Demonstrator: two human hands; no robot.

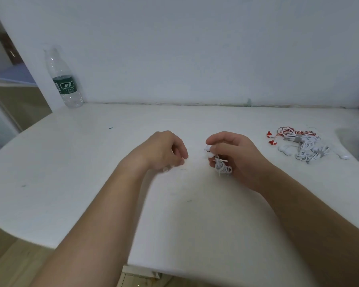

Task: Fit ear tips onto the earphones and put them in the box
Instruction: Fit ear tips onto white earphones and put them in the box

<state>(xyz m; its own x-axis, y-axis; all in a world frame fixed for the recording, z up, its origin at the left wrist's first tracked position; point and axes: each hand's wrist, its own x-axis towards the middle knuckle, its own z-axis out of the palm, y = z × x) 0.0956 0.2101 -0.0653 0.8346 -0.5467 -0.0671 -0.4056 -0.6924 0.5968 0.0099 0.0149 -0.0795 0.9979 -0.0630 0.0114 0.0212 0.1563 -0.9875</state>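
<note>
Though blurry, left hand (164, 151) near earphones (221, 165).

Gripping a tied bundle of white earphones (222, 167) in the right hand (238, 156), both buds up by the fingertips. Left hand (164, 150) near, not touching, fingers curled and blurred; grip not possible to tell. Far right on the white table (91, 162): pile of earphones (303, 146), white and red-white. Back left, upright water bottle (63, 79) by the wall.

Head-worn view (wide-angle) looks forward, downward — close over the table (71, 193).
</note>
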